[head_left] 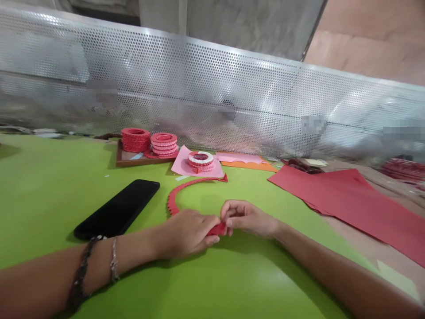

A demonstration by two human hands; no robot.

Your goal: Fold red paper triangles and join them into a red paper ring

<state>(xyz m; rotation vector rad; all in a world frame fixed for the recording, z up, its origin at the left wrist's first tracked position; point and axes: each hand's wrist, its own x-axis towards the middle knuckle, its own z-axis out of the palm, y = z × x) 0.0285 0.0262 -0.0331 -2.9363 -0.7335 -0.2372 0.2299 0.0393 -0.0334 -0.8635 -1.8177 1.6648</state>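
Note:
A curved red folded-paper strip (174, 195) arcs over the green table, its far end a small pointed fold. Its near end runs under my left hand (191, 232), which is closed around it, with a bit of red paper showing between thumb and fingers. My right hand (244, 216) pinches the tip of that same end, thumb against fingers. The two hands almost touch. Beyond the strip, a ring of red, pink and white folded paper (201, 162) rests on a pink sheet (180, 162). The part of the strip inside my left hand is hidden.
A black phone (119, 208) lies left of my hands. Behind it, a brown tray (146, 162) holds stacked red rings (135, 141) and pink rings (164, 145). Large red sheets (345, 195) cover the right side. A perforated metal screen (199, 88) borders the back.

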